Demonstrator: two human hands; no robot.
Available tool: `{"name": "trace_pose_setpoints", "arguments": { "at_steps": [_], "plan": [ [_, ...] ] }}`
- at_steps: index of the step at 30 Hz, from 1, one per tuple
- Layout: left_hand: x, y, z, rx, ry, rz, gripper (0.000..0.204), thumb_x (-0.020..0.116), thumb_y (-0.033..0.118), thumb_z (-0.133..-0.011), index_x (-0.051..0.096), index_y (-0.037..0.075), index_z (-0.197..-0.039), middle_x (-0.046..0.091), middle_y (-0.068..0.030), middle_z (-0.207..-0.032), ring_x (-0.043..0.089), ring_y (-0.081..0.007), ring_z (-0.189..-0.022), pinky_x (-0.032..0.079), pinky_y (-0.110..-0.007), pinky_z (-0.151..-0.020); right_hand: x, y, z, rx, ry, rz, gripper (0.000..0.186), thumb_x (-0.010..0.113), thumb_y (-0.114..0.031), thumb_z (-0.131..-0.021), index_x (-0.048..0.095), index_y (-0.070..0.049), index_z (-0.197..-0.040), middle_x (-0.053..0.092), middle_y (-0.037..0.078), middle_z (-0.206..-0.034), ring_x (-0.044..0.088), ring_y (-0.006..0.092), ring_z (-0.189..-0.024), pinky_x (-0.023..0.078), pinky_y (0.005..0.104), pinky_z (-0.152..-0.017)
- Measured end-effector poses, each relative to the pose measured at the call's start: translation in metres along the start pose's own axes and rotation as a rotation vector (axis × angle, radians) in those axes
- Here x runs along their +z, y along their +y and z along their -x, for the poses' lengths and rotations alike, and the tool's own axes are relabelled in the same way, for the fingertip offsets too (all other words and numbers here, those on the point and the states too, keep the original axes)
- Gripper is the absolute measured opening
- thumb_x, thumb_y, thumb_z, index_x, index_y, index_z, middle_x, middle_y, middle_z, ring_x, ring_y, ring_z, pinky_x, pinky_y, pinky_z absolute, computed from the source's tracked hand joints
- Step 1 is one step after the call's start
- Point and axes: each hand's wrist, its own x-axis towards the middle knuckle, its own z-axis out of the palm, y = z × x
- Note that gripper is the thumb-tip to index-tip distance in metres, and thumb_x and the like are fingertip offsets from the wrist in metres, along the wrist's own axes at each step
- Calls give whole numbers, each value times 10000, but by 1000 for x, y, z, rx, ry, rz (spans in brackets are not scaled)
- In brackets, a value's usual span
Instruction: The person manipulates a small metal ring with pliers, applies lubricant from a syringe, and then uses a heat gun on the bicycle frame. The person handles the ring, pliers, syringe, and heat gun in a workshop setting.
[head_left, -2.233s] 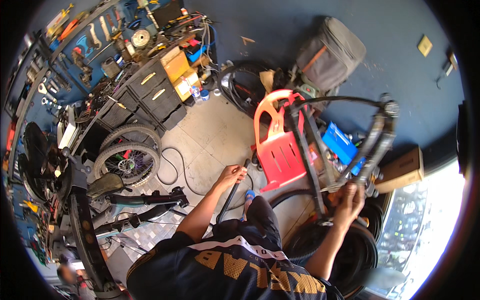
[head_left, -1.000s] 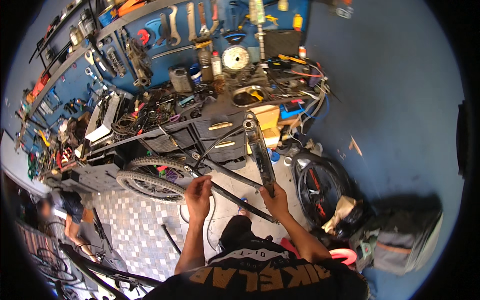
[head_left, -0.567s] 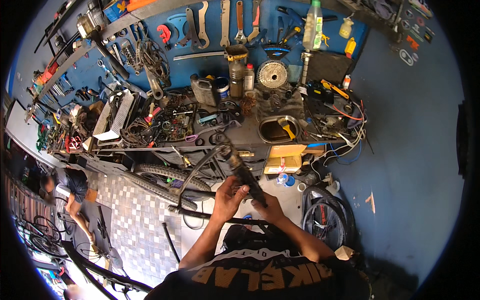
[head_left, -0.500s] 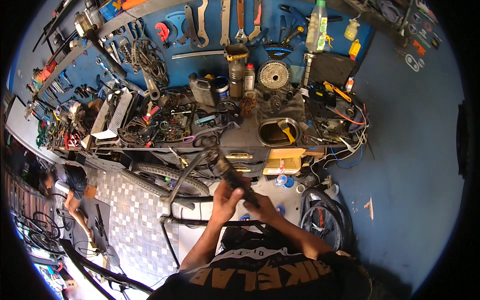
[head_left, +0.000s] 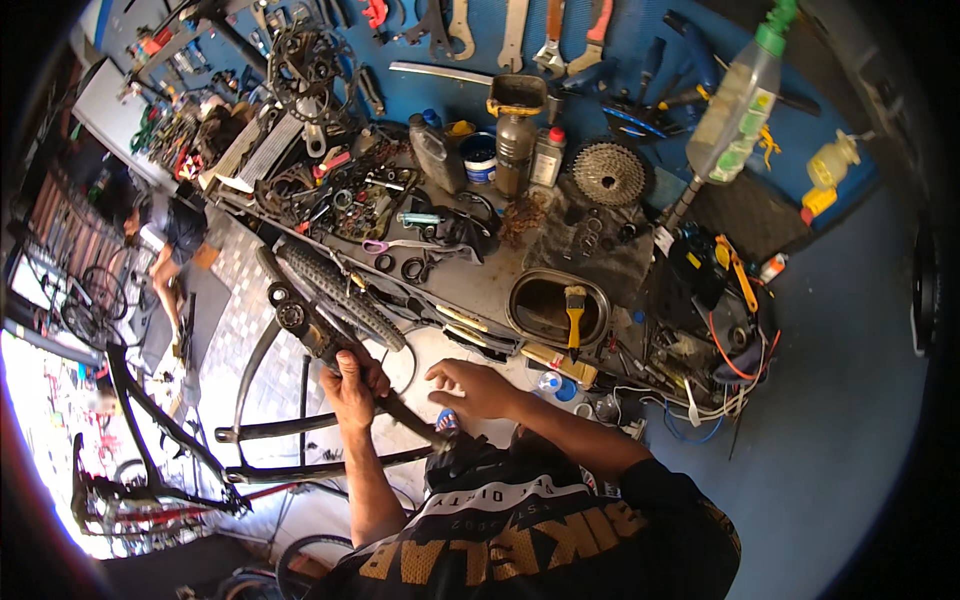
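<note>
My left hand (head_left: 350, 390) is wrapped around a dark tube of what looks like a bicycle frame (head_left: 318, 335), its thumb lying along the top. The tube slants from upper left down to my lap, with round metal-rimmed holes near its upper end. Curved and straight black tubes (head_left: 270, 431) show beside it at the left; whether they join it I cannot tell. My right hand (head_left: 475, 388) hangs free to the right of the tube, fingers apart and slightly curled, holding nothing. It is in front of the workbench (head_left: 480, 285).
On the bench stand an oval metal tray (head_left: 515, 310) with a yellow brush (head_left: 575, 318), a cassette sprocket (head_left: 610, 174), bottles and loose parts. A bottle (head_left: 735, 110) hangs upside down at right. A bicycle tyre (head_left: 345, 295) leans below. Another person (head_left: 170, 235) is at far left.
My right hand has let go of the frame tube and moved away from it. The tube, in my left hand, has swung to the left. The whole view has turned and come closer to the bench.
</note>
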Motion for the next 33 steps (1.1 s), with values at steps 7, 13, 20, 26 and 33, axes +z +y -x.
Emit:
{"name": "trace_pose_setpoints", "arguments": {
  "at_steps": [7, 13, 20, 26, 33],
  "plan": [
    [-30, 20, 30, -183, 173, -165, 505, 530, 556, -1043, 481, 83, -872, 415, -2, -550, 381, -103, -393, 328, -268, -361, -41, 16, 4, 33, -76, 22, 236, 654, -309, -1005, 673, -83, -1069, 743, 115, -910, 735, 272, -845, 560, 385, -746],
    [-40, 24, 44, -187, 256, 57, 545, 455, 621, -1047, 472, 89, -932, 364, 6, -521, 347, -119, -366, 278, -279, -325, -40, 8, 6, -64, 18, 174, 222, 651, -281, -1002, 684, -70, -1062, 735, 123, -904, 724, 283, -827, 553, 385, -732],
    [-53, 25, 35, -278, 81, -275, 506, 527, 536, -1055, 456, 90, -825, 411, 4, -534, 402, -110, -390, 344, -270, -356, -42, 2, 10, 1, 223, 276, 207, 661, -271, -990, 695, -75, -1046, 735, 113, -882, 725, 286, -810, 549, 384, -703],
    [-60, 19, 29, -384, 49, -159, 285, 630, 331, -1037, 462, 102, -1049, 429, 26, -571, 374, -69, -407, 306, -252, -362, -60, -4, -3, 77, 320, 293, 217, 653, -252, -1000, 689, -47, -1063, 734, 122, -939, 721, 259, -818, 554, 359, -705],
    [-57, 7, 15, -406, 73, -126, 302, 605, 346, -1062, 450, 87, -1062, 419, 25, -573, 381, -75, -419, 323, -261, -376, -99, 3, -110, -219, 359, 564, 170, 659, -160, -974, 669, -68, -1116, 692, 99, -955, 653, 306, -905, 519, 408, -824]
  ]
}}
